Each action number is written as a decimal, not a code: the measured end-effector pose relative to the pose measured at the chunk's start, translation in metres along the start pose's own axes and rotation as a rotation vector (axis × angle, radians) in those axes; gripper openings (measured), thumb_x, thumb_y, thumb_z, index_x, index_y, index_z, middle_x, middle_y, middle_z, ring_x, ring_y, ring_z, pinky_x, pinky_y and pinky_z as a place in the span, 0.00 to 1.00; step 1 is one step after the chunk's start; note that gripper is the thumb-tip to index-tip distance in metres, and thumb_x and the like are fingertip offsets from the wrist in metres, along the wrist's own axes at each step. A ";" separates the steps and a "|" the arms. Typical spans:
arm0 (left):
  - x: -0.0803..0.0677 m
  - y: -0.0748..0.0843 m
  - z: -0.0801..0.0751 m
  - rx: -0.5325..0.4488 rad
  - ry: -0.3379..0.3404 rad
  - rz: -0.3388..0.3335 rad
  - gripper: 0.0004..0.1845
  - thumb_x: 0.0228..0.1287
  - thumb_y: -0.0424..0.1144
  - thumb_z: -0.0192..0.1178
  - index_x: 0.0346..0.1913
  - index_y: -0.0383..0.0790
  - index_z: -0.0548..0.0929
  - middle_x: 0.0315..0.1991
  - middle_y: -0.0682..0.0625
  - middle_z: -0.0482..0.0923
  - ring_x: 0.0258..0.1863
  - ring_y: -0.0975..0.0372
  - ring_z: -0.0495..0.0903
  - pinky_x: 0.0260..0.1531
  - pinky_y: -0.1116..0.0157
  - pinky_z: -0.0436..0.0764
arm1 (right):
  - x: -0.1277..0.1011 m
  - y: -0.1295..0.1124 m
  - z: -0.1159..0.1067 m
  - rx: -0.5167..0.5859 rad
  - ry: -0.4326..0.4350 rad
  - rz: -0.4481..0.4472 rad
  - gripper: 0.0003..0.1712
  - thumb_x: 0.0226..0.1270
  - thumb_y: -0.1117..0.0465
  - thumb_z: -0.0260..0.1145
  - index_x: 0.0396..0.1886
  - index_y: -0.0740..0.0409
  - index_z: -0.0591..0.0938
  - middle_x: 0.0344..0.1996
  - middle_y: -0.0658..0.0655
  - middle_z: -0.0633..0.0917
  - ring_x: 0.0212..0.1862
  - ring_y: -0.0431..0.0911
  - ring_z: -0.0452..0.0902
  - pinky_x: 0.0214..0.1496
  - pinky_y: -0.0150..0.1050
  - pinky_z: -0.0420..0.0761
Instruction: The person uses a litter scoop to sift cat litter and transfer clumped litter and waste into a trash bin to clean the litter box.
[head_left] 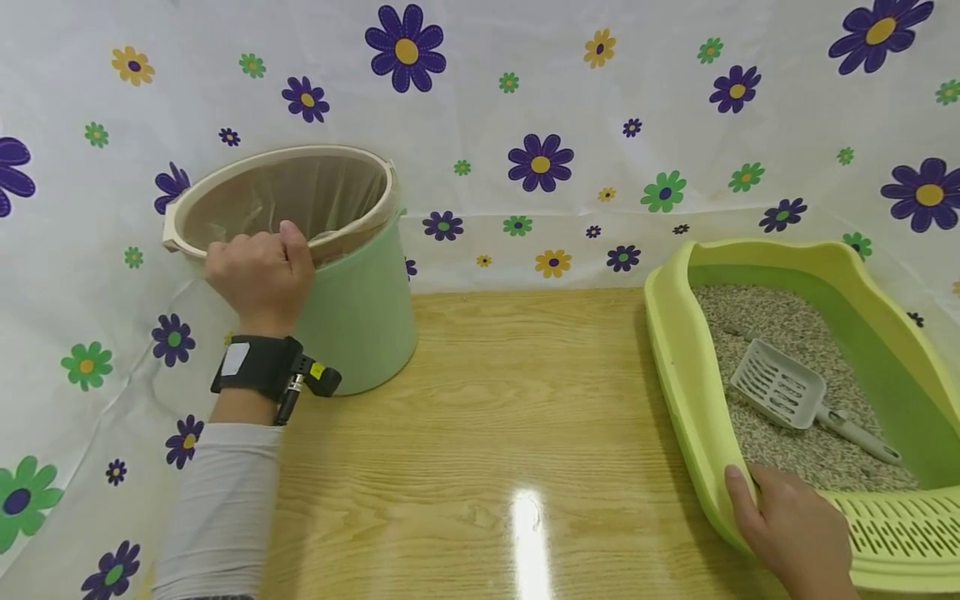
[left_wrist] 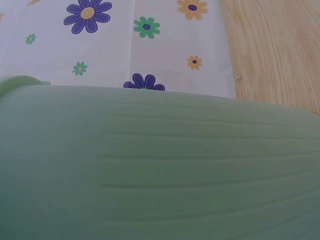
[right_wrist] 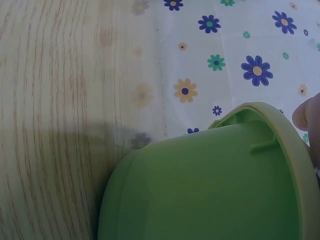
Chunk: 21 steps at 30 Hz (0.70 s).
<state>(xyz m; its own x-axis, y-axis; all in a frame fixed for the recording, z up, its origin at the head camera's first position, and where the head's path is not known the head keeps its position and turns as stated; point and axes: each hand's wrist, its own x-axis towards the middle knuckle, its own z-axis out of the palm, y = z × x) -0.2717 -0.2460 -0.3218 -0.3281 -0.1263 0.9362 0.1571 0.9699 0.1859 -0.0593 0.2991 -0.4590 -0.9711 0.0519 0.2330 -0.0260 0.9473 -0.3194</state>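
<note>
Gripping the bin (head_left: 360,321) by its top edge, the left hand (head_left: 258,271) is clamped. Right hand (head_left: 798,529) clasps the litter tray (head_left: 686,375); a scoop (head_left: 812,405) lies inside.

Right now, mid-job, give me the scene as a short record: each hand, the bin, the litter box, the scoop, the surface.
left hand: grips the bin's cream rim at the near side
right hand: grips the litter box at its near left edge
bin: pale green, on the left, standing on the table
liner: translucent, inside the bin
litter box: yellow-green, on the right, holding grainy litter
scoop: grey, slotted, lying on the litter, untouched
table: wood-grained
backdrop: white, flower-printed
</note>
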 end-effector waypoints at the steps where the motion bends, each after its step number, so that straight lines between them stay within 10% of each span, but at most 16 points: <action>1: 0.000 0.002 0.001 -0.002 0.000 0.003 0.34 0.73 0.48 0.40 0.12 0.27 0.73 0.11 0.33 0.68 0.16 0.37 0.69 0.27 0.42 0.66 | 0.000 0.000 0.000 0.001 0.006 -0.002 0.22 0.80 0.51 0.54 0.30 0.59 0.82 0.29 0.62 0.87 0.30 0.59 0.83 0.23 0.49 0.74; 21: -0.006 0.037 0.014 -0.070 0.019 0.038 0.33 0.73 0.46 0.43 0.11 0.29 0.70 0.10 0.36 0.66 0.14 0.40 0.66 0.25 0.46 0.65 | 0.000 -0.003 0.001 0.009 0.052 -0.021 0.21 0.79 0.51 0.55 0.28 0.59 0.80 0.26 0.62 0.85 0.26 0.59 0.81 0.20 0.47 0.70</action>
<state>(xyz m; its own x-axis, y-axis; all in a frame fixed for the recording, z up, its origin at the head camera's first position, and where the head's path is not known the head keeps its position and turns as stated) -0.2769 -0.2061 -0.3243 -0.3026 -0.0940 0.9485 0.2339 0.9574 0.1695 -0.0591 0.2959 -0.4594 -0.9568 0.0485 0.2868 -0.0488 0.9453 -0.3225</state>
